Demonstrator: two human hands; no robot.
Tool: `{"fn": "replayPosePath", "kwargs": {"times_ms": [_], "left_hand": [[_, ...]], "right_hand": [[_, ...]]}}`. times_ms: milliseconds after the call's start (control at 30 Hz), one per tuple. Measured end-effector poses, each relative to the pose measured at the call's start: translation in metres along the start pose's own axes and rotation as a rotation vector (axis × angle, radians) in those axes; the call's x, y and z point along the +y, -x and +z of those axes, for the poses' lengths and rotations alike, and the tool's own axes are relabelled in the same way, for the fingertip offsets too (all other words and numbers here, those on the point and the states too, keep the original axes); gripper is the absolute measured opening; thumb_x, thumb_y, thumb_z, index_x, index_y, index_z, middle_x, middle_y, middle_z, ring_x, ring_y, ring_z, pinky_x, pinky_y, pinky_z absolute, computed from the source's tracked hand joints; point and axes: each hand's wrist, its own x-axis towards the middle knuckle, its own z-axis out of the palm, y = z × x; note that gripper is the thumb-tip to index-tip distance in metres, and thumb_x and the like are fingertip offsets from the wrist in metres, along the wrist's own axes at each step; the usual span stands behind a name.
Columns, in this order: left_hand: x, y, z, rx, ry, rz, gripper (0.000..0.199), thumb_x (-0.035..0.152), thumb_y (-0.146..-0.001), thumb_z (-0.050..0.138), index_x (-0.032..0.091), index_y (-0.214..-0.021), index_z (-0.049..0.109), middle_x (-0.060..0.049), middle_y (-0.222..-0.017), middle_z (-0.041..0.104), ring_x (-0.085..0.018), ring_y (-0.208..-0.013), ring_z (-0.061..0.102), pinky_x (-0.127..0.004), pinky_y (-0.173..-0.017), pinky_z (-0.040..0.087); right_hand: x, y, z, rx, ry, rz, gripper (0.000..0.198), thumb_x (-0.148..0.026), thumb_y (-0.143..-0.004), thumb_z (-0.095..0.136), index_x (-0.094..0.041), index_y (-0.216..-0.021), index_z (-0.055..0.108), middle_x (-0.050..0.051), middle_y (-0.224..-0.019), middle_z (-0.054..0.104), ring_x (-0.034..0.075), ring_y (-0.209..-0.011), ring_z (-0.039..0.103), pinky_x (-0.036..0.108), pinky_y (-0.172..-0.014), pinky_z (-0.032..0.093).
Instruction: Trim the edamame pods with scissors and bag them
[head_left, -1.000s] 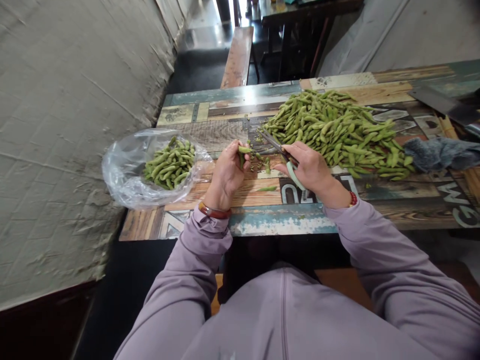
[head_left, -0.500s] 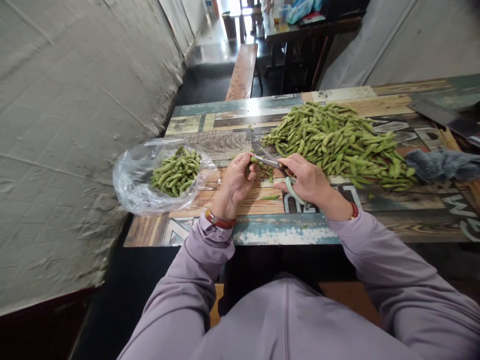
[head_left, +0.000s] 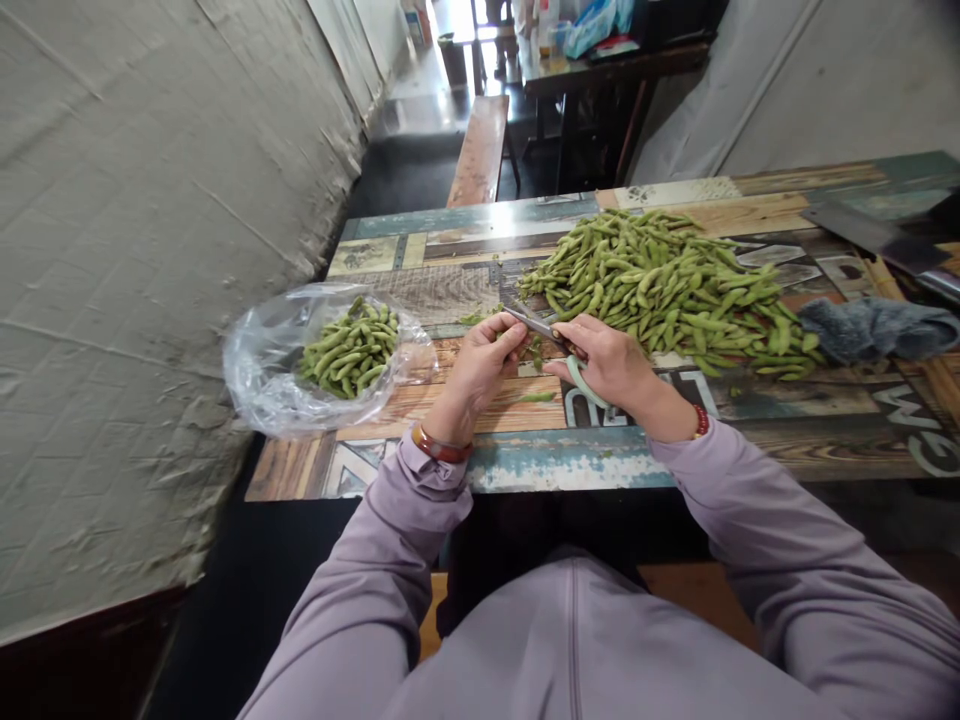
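Note:
My left hand [head_left: 480, 368] is closed in a pinch on a green edamame pod, which its fingers almost wholly hide. In my right hand [head_left: 609, 368] is a pair of scissors [head_left: 582, 383] with pale green handles; its blades reach left to the left fingertips and look nearly closed. A large heap of edamame pods [head_left: 667, 290] lies on the table just beyond and right of the right hand. To the left of my hands, a clear plastic bag [head_left: 259, 350] lies open with a smaller pile of pods [head_left: 349, 350] inside. Green scraps lie beneath the hands.
The patterned wooden table [head_left: 570, 462] runs across in front of me. On its right side are a grey cloth [head_left: 874, 328] and a cleaver [head_left: 870, 235]. A rough white wall [head_left: 150, 250] stands close on the left. Beyond are a bench [head_left: 480, 150] and another table [head_left: 615, 68].
The left fingers have closed further over the pod, so less green shows. The scissor blades have tilted a little more steeply. The view has shifted slightly.

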Motion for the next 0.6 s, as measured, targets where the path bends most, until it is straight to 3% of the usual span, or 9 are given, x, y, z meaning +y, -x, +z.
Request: {"fn": "replayPosePath", "kwargs": {"times_ms": [333,600], "left_hand": [[-0.0064,-0.0038,-0.0089,0.028,-0.170,0.111,0.023,0.032,-0.071,0.081,0.014,-0.075,0.068,0.001,-0.061,0.055,-0.006,-0.051,0.044,-0.018,-0.046,0.029],[-0.0088,-0.0045,-0.0062,-0.008,-0.129,0.034,0.031,0.037,-0.068,0.082,0.016,-0.079,0.061,0.005,-0.059,0.049,-0.004,-0.047,0.035,-0.019,-0.044,0.025]], "right_hand": [[0.0022,0.0035,0.0002,-0.055,0.116,-0.031,0.034,-0.037,-0.090,0.065,-0.020,-0.119,0.061,0.007,-0.096,0.065,0.022,-0.080,0.063,0.031,-0.064,0.045],[-0.0001,0.0018,0.0012,-0.036,0.081,-0.025,0.044,-0.038,-0.085,0.072,-0.020,-0.124,0.059,0.008,-0.104,0.065,0.025,-0.088,0.065,0.033,-0.070,0.050]]}}
